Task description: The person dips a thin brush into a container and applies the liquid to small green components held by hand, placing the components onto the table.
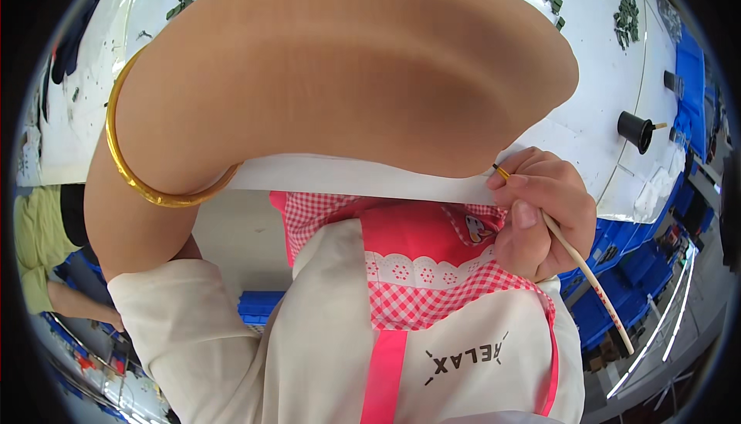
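Observation:
My left hand [347,69] is raised very close to the camera and covers much of the upper middle. A gold bangle [127,169] circles its wrist, and its fingers cannot be made out. To the right, over the front edge of the white table [594,92], my right hand [544,216] is closed round a thin paintbrush [590,281]. The brush's pale handle slants down to the right, and its dark tip points up left, appearing beside the lower edge of my left hand. What lies behind my left hand is hidden.
On the right of the table stands a black cup [635,131] with a stick in it. Small dark green parts [627,19] lie in piles at the far right and far left. Blue bins [617,270] are at the right. At the left is another person's arm [85,304].

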Demonstrator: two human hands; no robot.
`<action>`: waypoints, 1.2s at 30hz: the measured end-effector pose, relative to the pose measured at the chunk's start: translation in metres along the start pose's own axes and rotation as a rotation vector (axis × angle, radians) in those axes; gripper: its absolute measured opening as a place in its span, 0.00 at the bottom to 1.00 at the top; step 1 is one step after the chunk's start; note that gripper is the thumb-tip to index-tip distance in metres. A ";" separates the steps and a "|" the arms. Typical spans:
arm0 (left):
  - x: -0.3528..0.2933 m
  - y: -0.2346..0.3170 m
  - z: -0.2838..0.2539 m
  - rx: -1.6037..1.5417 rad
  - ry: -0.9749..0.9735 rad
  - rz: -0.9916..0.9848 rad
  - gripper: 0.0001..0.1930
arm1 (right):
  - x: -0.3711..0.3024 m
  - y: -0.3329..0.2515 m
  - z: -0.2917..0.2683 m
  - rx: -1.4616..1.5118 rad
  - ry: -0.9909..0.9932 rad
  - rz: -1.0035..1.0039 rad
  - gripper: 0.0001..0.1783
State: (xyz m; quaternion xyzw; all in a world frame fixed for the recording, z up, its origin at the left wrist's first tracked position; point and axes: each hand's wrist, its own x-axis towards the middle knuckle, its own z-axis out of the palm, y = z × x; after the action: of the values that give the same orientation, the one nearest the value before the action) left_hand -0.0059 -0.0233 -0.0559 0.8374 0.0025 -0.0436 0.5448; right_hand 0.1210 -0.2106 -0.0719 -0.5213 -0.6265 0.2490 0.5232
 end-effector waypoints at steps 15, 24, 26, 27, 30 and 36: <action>0.006 -0.002 0.004 0.006 0.002 0.023 0.03 | 0.003 0.001 0.003 -0.031 0.002 -0.017 0.09; 0.004 -0.002 0.004 0.008 0.003 0.023 0.04 | 0.002 0.002 0.004 -0.046 0.012 -0.014 0.09; 0.005 -0.003 0.005 0.007 0.001 0.024 0.04 | 0.002 0.003 0.004 -0.046 0.016 -0.013 0.09; 0.004 -0.003 0.005 0.008 0.001 0.022 0.04 | 0.002 0.003 0.004 -0.042 0.019 -0.015 0.09; 0.002 -0.001 0.004 0.013 0.004 0.017 0.04 | 0.003 0.001 0.002 -0.040 -0.010 -0.011 0.09; 0.001 -0.004 0.004 0.014 0.001 0.014 0.04 | 0.002 0.003 0.002 -0.021 -0.013 -0.034 0.09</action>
State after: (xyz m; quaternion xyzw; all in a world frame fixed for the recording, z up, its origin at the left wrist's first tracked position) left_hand -0.0052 -0.0256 -0.0611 0.8414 -0.0031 -0.0393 0.5390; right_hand 0.1210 -0.2072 -0.0744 -0.5143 -0.6412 0.2369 0.5178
